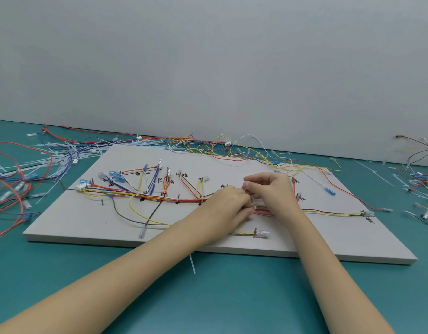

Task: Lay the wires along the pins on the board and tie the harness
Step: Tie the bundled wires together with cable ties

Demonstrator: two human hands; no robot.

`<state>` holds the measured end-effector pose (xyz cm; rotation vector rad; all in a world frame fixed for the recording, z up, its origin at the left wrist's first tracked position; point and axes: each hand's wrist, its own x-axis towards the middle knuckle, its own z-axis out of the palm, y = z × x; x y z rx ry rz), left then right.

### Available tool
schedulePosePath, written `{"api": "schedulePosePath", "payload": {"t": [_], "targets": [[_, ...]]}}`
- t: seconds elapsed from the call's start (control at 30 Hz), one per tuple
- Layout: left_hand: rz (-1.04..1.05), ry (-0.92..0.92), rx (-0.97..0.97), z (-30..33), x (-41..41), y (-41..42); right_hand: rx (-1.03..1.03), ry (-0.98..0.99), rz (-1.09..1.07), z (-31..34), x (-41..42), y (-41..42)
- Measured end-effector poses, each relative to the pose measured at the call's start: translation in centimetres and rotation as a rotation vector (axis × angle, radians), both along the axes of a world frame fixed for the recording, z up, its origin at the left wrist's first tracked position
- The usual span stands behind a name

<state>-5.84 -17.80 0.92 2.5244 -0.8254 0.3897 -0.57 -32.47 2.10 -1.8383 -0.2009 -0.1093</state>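
1. Left hand (pixel 228 203), center of frame: fingers curled down onto the wire bundle (pixel 174 200) on the board (pixel 232 165), thumb under, pinching the wires where the hands meet.
2. Right hand (pixel 268 186), just right of it and touching it: fingertips (pixel 247 186) pinched together on something thin and pale above the bundle. Looks like a cable tie, too small to confirm.
3. Bundle of red, orange and yellow wires runs left to right across mid-board, past short dark pins (pixel 102 202); branches fan toward the upper left, ending in blue and clear connectors (pixel 116 175). A brown/yellow run (pixel 333 212) goes on to the right edge of the board.
4. Handwritten labels in black beside the pins; unreadable.
5. Board is pale grey, lying flat on a teal table (pixel 208 297). One white cable tie (pixel 192 263) on the table, just at the board's near edge.
6. Loose wires (pixel 20 189) and white ties piled at left, behind the board and at far right.
7. Plain grey wall (pixel 208 68) fills the upper frame.
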Motion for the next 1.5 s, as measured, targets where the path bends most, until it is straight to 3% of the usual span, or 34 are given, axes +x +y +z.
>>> {"api": "schedulePosePath", "payload": {"t": [0.23,0.47,0.73,1.07,1.2,1.5], "targets": [[0.037,0.283,-0.434,-0.5,0.3,-0.7,-0.102,0.046,0.108,1.1,-0.6,-0.9],[-0.025,0.726,-0.919,-0.2,0.8,-0.7,-0.207,0.077,0.109,1.4,-0.6,-1.3],[-0.031,0.832,-0.992,0.3,1.1,0.0,-0.138,0.153,0.089,1.4,-0.6,-1.6],[0.075,0.660,-0.925,-0.4,1.2,-0.1,-0.048,0.288,0.149,1.5,-0.4,-2.3],[0.042,0.719,-1.061,-0.4,1.2,-0.4,-0.024,0.300,0.158,1.5,-0.4,-2.4],[0.056,0.703,-1.054,-0.4,1.3,-0.6,-0.027,0.331,0.185,1.5,-0.4,-2.4]]}}
